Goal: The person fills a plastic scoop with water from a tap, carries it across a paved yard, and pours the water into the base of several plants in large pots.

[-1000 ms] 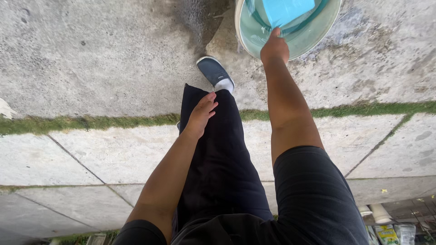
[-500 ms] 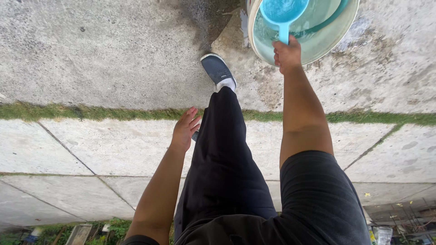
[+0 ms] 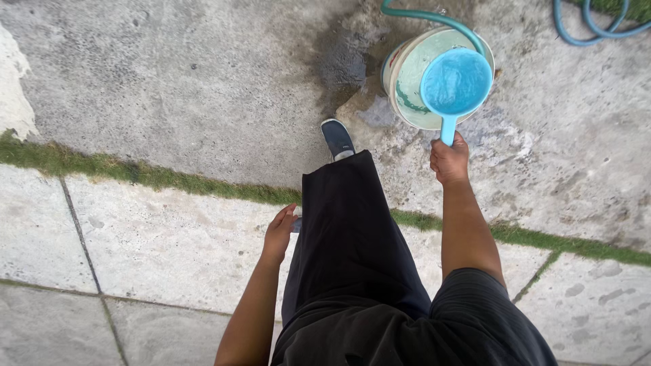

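Head view, looking straight down at a standing person on paved ground. Right hand (image 3: pixel 449 160) closed around the handle end of a blue dipper (image 3: pixel 456 83), fingers wrapped and thumb side up. Long axis of the dipper running from the fist directly away from the body, round bowl at the far end and open face upward, held above the mouth of a pale bucket (image 3: pixel 405 81); contact between bowl and bucket rim not discernible. Bucket ahead and to the right of the body, just beyond the right fist, well apart from the other arm. Left hand (image 3: pixel 280 232) empty, fingers loosely spread, hanging beside the dark trouser leg (image 3: pixel 352 230) near the knee, low and to the left, far from both dipper and bucket. Green hose (image 3: pixel 434 16) curving over the far rim of the bucket, a second loop in the upper right corner. Dark shoe (image 3: pixel 337 138) planted on wet concrete to the left of the bucket; grass strip (image 3: pixel 135 173) crossing between slabs.
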